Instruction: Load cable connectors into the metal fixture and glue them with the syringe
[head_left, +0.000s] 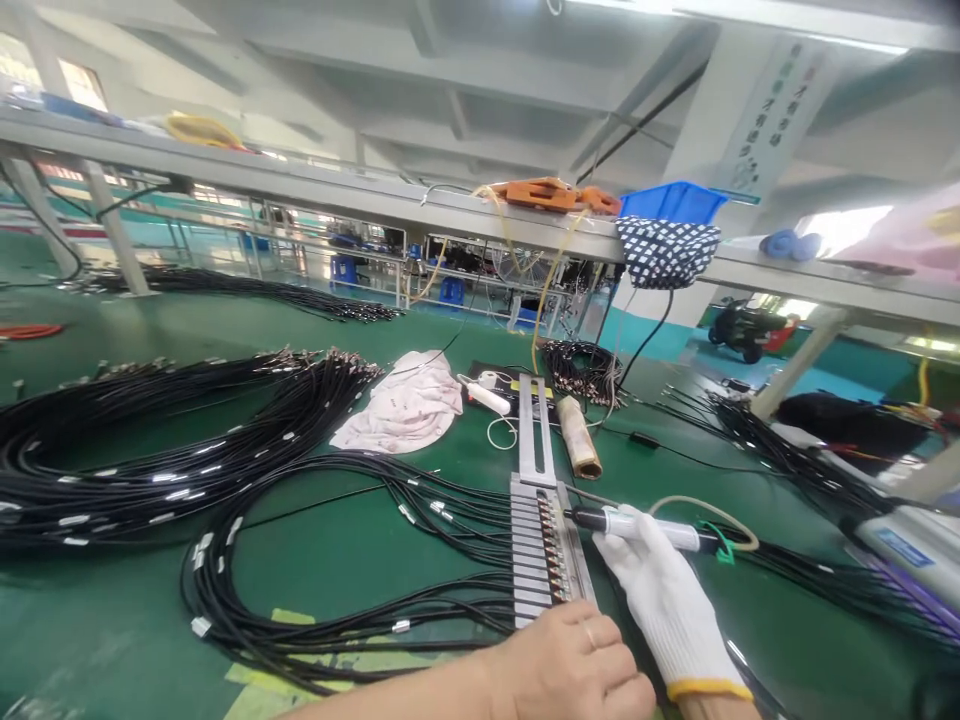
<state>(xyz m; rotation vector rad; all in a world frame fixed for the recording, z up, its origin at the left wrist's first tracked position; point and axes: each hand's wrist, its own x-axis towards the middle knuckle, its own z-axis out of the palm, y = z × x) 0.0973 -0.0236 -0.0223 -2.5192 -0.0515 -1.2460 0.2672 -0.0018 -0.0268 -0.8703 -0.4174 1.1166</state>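
My bare left hand, with a ring on one finger, is curled over the near end of a metal cable fixture. Its fingertips are hidden. Several black cables lie side by side in the fixture's slots, their copper-coloured connector ends in a row along the right side. In a white knit glove, my right hand grips a white pen-shaped tool with a black nose. The nose points left, close to the upper connectors; whether it touches one I cannot tell. A pale cord loops behind the tool.
Coiled black cables fill the left of the green table. Beyond the fixture are a pale cloth, a cardboard tube and a white corded device. A grey box stands right. A shelf crosses above.
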